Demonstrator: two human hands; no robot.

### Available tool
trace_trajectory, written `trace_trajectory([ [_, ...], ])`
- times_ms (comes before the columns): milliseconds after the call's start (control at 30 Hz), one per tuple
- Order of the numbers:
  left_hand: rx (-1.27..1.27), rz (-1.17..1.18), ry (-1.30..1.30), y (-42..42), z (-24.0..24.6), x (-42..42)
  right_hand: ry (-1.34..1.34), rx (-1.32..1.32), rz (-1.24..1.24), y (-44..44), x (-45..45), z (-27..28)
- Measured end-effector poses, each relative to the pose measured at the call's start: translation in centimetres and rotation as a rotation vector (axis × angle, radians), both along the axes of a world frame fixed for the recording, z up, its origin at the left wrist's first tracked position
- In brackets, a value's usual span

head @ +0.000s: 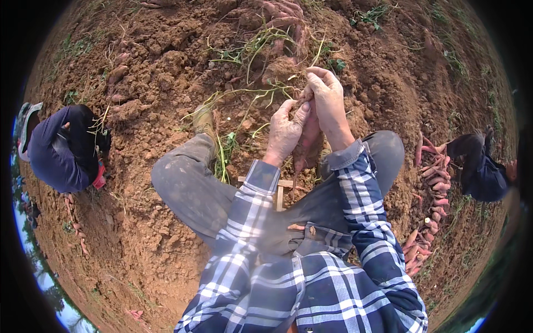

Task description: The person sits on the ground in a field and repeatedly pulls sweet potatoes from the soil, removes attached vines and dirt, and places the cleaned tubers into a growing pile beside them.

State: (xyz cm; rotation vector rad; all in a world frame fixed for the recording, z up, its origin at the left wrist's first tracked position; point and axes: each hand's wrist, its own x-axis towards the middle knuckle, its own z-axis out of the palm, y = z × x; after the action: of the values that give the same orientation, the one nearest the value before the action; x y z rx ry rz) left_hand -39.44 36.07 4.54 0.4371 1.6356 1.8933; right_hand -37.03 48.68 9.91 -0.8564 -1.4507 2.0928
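Note:
Between my two hands, in front of my knees, hangs a large reddish sweet potato [309, 139], its thin tail pointing down toward my lap. My left hand [287, 131] grips its upper left side, with the thumb near the stem end. Around the top right is my right hand [329, 100], fingertips pinched together at the stem. Soil clings to the root's neck. Green vine stems [233, 93] trail leftward from near my fingers. Just beyond lies a cluster of sweet potatoes [287, 21], partly buried in loose soil.
A row of sweet potatoes [439, 187] runs along the ground to my right. One co-worker [62, 145] crouches at left, another [479, 166] at far right. A wooden stool [280, 197] shows between my legs. Clumpy brown soil [166, 249] surrounds me.

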Motion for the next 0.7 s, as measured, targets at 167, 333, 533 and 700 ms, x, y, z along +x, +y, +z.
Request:
trace_trajectory([
  [167,0.027,0.091,-0.100,0.8,-0.3,0.2,0.061,0.022,-0.063,0.0,0.1,0.0],
  [333,0.008,0.138,-0.142,1.4,0.1,-0.3,0.127,-0.038,-0.127,0.0,0.1,0.4],
  [533,-0.008,0.228,-0.281,1.7,-1.9,-1.3,0.120,0.094,-0.106,-1.0,0.4,1.7],
  [700,0.330,0.116,-0.864,0.2,-3.2,-2.5,0.290,0.112,-0.112,0.0,0.6,2.7],
])
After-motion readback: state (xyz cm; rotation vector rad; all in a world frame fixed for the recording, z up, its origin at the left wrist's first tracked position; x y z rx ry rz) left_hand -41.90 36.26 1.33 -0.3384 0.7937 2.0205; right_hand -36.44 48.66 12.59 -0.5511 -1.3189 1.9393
